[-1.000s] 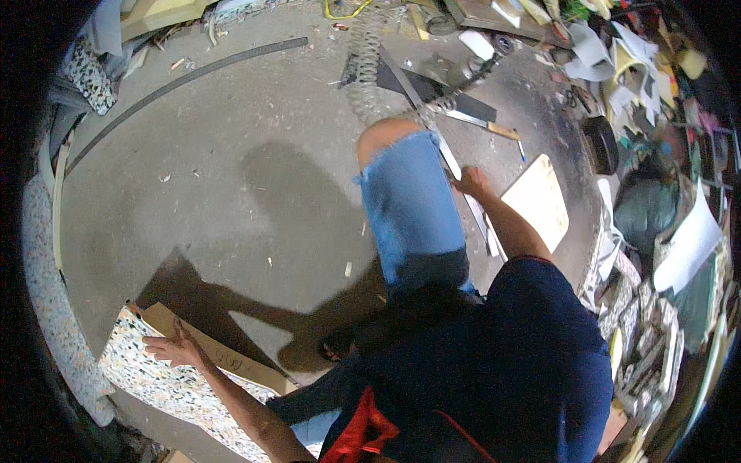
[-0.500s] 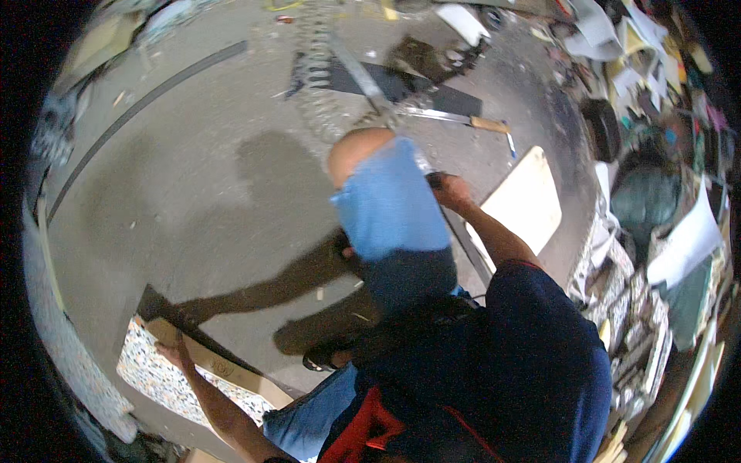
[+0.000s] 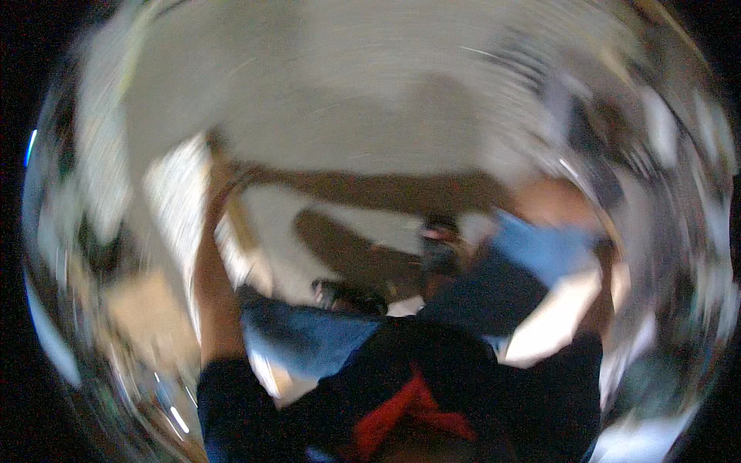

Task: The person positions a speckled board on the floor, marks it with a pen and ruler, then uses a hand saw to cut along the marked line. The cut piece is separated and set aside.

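Note:
Strong motion blur covers the head view. My left hand reaches to a pale wooden piece beside a white speckled foam board. Its fingers are too smeared to show their grip. Beyond my bent right knee, my right hand is a blur at the side of the blue jeans. Whether it holds anything cannot be made out. A white panel lies between my right leg and right forearm.
Dark sandals on my feet rest on the grey floor. A tan, box-like piece lies at the left. Blurred clutter lines the right side, and a pale board stretches along the far left.
The view has swung toward the left, so the foam board and wooden piece appear higher and my right knee farther right. My left hand stays by the wood. Everything is now smeared.

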The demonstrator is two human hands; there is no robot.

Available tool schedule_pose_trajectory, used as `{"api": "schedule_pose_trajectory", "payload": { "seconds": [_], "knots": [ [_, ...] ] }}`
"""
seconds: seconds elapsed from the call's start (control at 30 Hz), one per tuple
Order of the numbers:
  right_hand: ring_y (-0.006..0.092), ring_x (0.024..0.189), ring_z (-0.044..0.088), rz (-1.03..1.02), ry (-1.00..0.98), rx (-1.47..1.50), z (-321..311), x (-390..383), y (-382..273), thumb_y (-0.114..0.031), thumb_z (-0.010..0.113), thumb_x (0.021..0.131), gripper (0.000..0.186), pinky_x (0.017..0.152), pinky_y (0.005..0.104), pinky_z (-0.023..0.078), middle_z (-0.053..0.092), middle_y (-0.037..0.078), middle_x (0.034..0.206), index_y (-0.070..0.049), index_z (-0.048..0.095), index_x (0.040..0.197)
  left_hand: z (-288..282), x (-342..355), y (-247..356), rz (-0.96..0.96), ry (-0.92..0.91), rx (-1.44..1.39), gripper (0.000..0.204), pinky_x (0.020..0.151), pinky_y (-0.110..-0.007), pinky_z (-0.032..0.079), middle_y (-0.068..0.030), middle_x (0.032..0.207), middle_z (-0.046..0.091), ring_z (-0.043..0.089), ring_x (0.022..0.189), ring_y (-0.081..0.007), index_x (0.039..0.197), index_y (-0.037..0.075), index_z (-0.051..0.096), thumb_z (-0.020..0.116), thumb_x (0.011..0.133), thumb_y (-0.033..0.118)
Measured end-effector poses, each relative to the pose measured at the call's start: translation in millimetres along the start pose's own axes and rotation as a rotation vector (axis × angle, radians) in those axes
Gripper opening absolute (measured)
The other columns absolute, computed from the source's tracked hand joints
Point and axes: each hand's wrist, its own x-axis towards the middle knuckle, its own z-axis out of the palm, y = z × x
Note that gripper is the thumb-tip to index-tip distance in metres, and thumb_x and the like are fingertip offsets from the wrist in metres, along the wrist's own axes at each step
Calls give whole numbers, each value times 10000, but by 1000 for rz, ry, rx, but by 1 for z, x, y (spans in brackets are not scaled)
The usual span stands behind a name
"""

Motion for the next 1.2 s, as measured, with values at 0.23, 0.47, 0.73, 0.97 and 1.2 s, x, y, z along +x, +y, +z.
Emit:
{"api": "schedule_pose_trajectory", "payload": {
  "seconds": [0.23, 0.47, 0.73, 0.97, 1.2],
  "knots": [
    [357, 956, 689, -16, -78, -168, -19, 15, -30, -271, 546, 992, 342, 809, 460, 550, 695, 199, 1127, 12, 650, 1152, -2, -22, -16, -365, -24, -57, 1013, 1075, -424, 456, -229, 1426, 534, 536, 1313, -317, 1564, -11, 253, 845, 817, 332],
    [351, 1042, 682, -173, -53, -319, -114, -66, -16, -273, 530, 1026, 401, 871, 458, 545, 678, 212, 1218, 47, 618, 1250, -37, 25, -32, -27, -95, 179, 389, 845, -414, 581, -159, 952, 738, 721, 814, -290, 1291, 53, 614, 600, 935, 209],
    [304, 1343, 513, -795, 185, 145, -353, -6, -433, -151, 561, 1047, 455, 1139, 389, 379, 512, 192, 1501, 43, 485, 1451, -58, 42, 3, 125, 84, 92, 256, 727, -461, 523, -200, 802, 679, 675, 777, -363, 959, 13, 681, 604, 970, 257],
    [102, 825, 620, -1339, -739, 697, -199, -203, -845, -99, 691, 929, 239, 712, 246, 499, 693, 11, 959, -69, 715, 1164, -2, 35, 4, 124, 670, -224, 285, 801, -421, 479, -146, 941, 660, 616, 913, -317, 1134, 40, 669, 652, 949, 255],
    [138, 713, 623, -1133, -1257, 929, -83, -347, -994, -242, 711, 910, 232, 668, 311, 526, 665, 48, 811, -17, 717, 967, 5, 36, -8, 330, 741, 52, 431, 850, -430, 393, -99, 965, 625, 576, 910, -297, 1172, 66, 641, 783, 845, 309]
  ]
}}
